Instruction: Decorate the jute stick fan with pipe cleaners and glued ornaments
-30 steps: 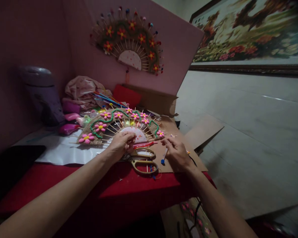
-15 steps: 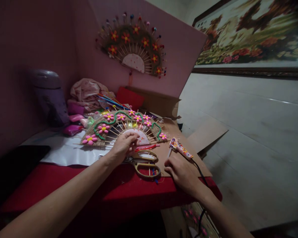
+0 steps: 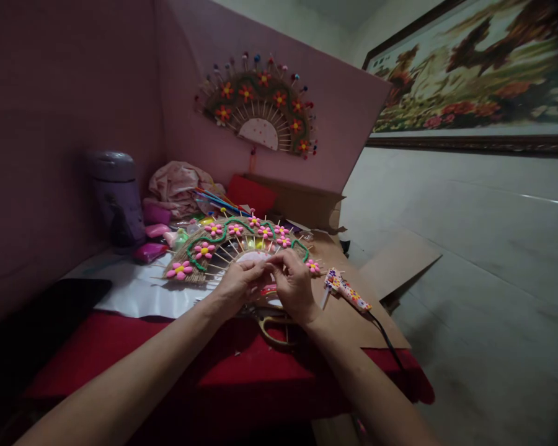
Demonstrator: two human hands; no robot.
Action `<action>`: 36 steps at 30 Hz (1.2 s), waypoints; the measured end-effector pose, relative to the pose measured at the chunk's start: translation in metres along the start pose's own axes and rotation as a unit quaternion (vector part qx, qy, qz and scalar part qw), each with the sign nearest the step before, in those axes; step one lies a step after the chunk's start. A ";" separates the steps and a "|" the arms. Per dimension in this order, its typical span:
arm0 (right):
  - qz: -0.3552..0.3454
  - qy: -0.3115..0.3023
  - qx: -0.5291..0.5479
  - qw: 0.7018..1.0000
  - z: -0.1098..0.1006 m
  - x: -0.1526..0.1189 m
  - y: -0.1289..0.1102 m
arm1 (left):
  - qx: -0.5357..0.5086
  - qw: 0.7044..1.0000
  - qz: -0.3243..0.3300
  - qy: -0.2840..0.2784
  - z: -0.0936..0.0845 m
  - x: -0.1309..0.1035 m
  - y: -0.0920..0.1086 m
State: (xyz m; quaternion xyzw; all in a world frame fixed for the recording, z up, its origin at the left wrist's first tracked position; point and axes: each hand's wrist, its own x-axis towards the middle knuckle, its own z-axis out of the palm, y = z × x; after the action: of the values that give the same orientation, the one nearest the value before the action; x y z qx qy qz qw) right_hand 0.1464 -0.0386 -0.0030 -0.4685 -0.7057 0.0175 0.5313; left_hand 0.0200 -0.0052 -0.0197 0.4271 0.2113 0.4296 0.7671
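My left hand [image 3: 242, 284] and my right hand [image 3: 292, 286] meet fingertip to fingertip, both pinched closed. Anything between the fingers is too small or hidden to make out. Just behind them lies a decorative fan [image 3: 199, 253] of sticks and twine, with pink clay flowers and a wavy green cord. Its pale half-round centre [image 3: 251, 255] is partly covered by my fingers. Under my hands rests a pair of scissors [image 3: 272, 337], its handles showing below my right hand. A flower-patterned hot glue gun [image 3: 348, 291] lies to the right of my right hand.
Cardboard [image 3: 372, 328] covers the right of the red-clothed table [image 3: 214, 353]; a white sheet [image 3: 130, 297] lies left. A purple tumbler [image 3: 118, 201], pink packets [image 3: 151, 252] and crumpled cloth [image 3: 179, 186] stand behind. A finished-looking fan [image 3: 260, 105] hangs on the pink board.
My right hand has moved left and up from beside the glue gun to meet my left hand, now covering part of the scissors. The view has shifted slightly.
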 end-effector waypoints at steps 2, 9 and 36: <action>-0.018 0.022 0.012 1.000 0.009 0.002 0.001 | -0.056 0.998 0.001 -0.002 -0.001 0.000 0.003; 0.045 -0.030 0.155 0.987 0.013 0.014 0.009 | -0.121 0.992 -0.020 0.010 -0.006 -0.001 0.016; 0.144 -0.092 0.292 0.941 0.006 0.007 0.018 | -0.107 0.992 -0.065 0.001 -0.004 -0.001 0.014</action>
State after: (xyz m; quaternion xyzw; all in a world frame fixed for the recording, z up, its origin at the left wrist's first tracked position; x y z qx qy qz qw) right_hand 0.1538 -0.0212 -0.0101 -0.3855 -0.6403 0.3421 0.5696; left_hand 0.0106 -0.0003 -0.0103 0.3272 0.1922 0.3996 0.8345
